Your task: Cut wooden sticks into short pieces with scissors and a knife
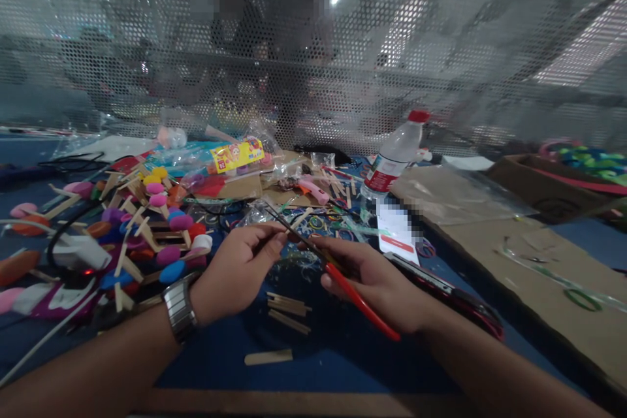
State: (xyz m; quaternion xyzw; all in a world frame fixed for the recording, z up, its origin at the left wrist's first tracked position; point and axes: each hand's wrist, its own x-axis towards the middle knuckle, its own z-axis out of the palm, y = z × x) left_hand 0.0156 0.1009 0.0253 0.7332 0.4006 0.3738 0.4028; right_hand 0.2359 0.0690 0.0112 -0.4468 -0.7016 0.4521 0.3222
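The scissors are held by their red handles in the right hand, and the blades are pointed up and left, toward the left hand. By the left hand, a thin wooden stick is pinched between thumb and finger, close beside the blades; whether it is touched by them cannot be told.

Below the hands, some short wooden pieces are laid in a small group on the blue table. Nearer to the front edge, 1 flat stick is placed, and blue surface is seen around it. To the left, the table is covered by a pile of coloured clips, reaching near the forearm.

On the right, a cutter knife is placed beside the right hand, partly hidden by it. Beyond it are seen a phone and a bottle. The right side is bordered by a cardboard sheet with a dark edge.
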